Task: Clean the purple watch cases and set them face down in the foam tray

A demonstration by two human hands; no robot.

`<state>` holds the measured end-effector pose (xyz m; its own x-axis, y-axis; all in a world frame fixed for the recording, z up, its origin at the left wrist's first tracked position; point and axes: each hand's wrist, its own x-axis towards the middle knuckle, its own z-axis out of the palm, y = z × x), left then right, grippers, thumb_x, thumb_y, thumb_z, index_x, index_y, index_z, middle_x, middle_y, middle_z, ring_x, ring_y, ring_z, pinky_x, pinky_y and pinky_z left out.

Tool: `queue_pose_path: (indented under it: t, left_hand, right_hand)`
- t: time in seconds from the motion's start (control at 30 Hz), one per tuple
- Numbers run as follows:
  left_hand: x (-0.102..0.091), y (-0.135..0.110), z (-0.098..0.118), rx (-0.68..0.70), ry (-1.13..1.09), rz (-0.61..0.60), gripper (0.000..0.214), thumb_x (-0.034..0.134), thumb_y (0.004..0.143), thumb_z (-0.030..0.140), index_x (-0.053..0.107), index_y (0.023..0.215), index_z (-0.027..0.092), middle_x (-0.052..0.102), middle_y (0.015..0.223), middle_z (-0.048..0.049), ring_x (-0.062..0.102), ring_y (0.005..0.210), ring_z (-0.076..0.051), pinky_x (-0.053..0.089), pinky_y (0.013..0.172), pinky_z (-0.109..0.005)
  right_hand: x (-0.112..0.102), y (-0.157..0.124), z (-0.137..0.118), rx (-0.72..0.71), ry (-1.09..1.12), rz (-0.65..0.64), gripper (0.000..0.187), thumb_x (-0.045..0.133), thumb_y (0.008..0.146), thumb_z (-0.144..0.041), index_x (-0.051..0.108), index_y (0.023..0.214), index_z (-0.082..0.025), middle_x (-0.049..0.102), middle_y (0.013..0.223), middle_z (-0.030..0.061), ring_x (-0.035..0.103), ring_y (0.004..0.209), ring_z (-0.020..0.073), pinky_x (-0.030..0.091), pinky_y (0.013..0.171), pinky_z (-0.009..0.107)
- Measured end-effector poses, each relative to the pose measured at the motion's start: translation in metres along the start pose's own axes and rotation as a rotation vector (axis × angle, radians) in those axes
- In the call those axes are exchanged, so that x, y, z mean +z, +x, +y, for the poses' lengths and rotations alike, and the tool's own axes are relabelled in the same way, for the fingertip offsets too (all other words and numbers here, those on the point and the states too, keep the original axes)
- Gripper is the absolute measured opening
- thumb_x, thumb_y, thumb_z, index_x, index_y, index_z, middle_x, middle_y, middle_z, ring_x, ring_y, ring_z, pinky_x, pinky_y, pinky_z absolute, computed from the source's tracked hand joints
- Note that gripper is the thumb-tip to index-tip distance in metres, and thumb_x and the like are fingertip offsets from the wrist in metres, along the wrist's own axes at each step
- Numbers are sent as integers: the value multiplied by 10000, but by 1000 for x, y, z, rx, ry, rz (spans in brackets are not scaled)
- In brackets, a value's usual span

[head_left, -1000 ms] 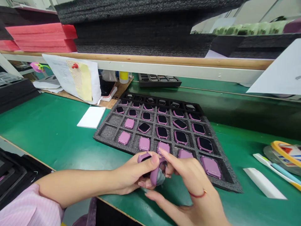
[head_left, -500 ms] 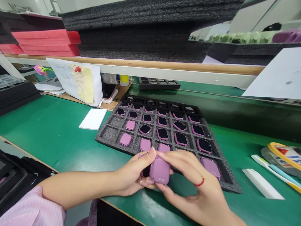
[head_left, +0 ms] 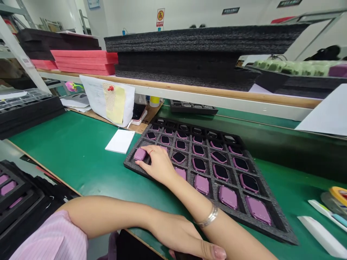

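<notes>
My right hand (head_left: 157, 164) rests on the far left of a black foam tray (head_left: 282, 231), its thumb and fingertips gripping a pink watch body (head_left: 140, 154) at a corner cell. The tray holds rows of pink watches, most with black screens up (head_left: 199, 164). Several nearer ones lie with pink backs up (head_left: 227, 197). My left hand (head_left: 189, 240) lies low at the bottom edge of the view, below the tray's near edge, and is partly cut off. Whatever its palm may hold is hidden.
A black tray with pink watches (head_left: 12, 195) sits at the lower left, beyond the green bench mat (head_left: 73, 155). A white card (head_left: 120, 141) lies next to the tray. Stacked black foam sheets (head_left: 189, 61) and red foam sheets (head_left: 84, 62) fill the shelf behind.
The watch held up between both hands is no longer there. My right hand has moved to the tray's far left, my left hand has dropped toward the bottom edge, and the view has tilted upward.
</notes>
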<state>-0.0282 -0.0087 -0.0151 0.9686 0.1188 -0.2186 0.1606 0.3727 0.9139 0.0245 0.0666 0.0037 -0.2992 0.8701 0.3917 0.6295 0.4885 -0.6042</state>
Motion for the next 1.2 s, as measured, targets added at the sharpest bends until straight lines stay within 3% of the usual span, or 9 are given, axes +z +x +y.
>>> queue_pose_path:
  t: [0.1, 0.17, 0.3, 0.43, 0.53, 0.6, 0.77, 1.07, 1.2]
  left_hand:
    - [-8, 1, 6, -118, 247, -241, 929, 351, 563, 1023, 729, 632, 177, 593, 614, -64, 563, 533, -193, 454, 428, -294]
    - [-8, 1, 10, -128, 208, -218, 913, 268, 728, 964, 736, 692, 181, 603, 643, -65, 542, 549, -186, 429, 461, -290]
    - [1, 4, 10, -74, -20, -48, 622, 294, 949, 611, 726, 838, 178, 637, 672, -47, 469, 464, -151, 308, 449, -276]
    - [5, 6, 10, 63, -403, 214, 511, 477, 903, 605, 691, 934, 141, 680, 757, -65, 487, 499, -118, 298, 499, -251]
    - [4, 4, 14, 168, -564, 269, 547, 638, 821, 657, 672, 910, 119, 687, 803, -79, 469, 512, -89, 256, 501, -236]
    - [3, 3, 17, 213, -596, 280, 553, 701, 779, 657, 669, 892, 116, 681, 802, -69, 429, 483, -66, 237, 489, -236]
    - [4, 2, 25, 204, -630, 289, 577, 718, 762, 679, 659, 878, 117, 620, 749, -24, 412, 494, -48, 220, 482, -220]
    - [3, -1, 28, 164, -603, 240, 557, 694, 816, 635, 720, 1022, 118, 720, 806, -73, 465, 503, -70, 237, 503, -242]
    - [4, 0, 27, 174, -624, 255, 542, 663, 837, 649, 703, 968, 125, 707, 806, -65, 474, 518, -69, 237, 497, -230]
  right_hand:
    - [-4, 0, 3, 15, 36, -10, 355, 755, 832, -340, 729, 1132, -152, 713, 1232, 163, 626, 1209, 323, 456, 1076, 510]
    - [-26, -10, 8, 35, 67, 34, 284, 673, 906, -351, 729, 1116, -168, 710, 1233, 139, 634, 1203, 281, 467, 1075, 465]
    - [-83, -53, 15, 78, 112, 170, 261, 529, 996, -395, 700, 1067, -211, 733, 1096, 84, 690, 1052, 216, 526, 978, 404]
    - [-114, -107, 16, -45, 125, 198, 297, 626, 916, -536, 622, 917, -240, 712, 1010, 64, 706, 972, 220, 583, 819, 347]
    - [-117, -134, 11, -178, 50, 111, 417, 828, 747, -497, 591, 985, -249, 674, 1192, 107, 669, 1150, 281, 598, 878, 381]
    - [-115, -141, 7, -209, 4, 107, 302, 818, 788, -313, 602, 989, -249, 662, 1237, 114, 633, 1227, 283, 588, 939, 403]
    - [-112, -136, -2, -137, 90, 200, 91, 734, 847, -191, 658, 842, -240, 725, 1104, 93, 723, 1032, 239, 631, 790, 334]
    - [-124, -139, 12, 168, 406, 631, 190, 707, 904, -356, 678, 755, -242, 699, 759, 26, 701, 744, 148, 595, 637, 230]
    - [-125, -144, 5, -49, 196, 379, 292, 838, 752, -468, 709, 909, -257, 713, 1005, 77, 697, 998, 232, 620, 822, 351]
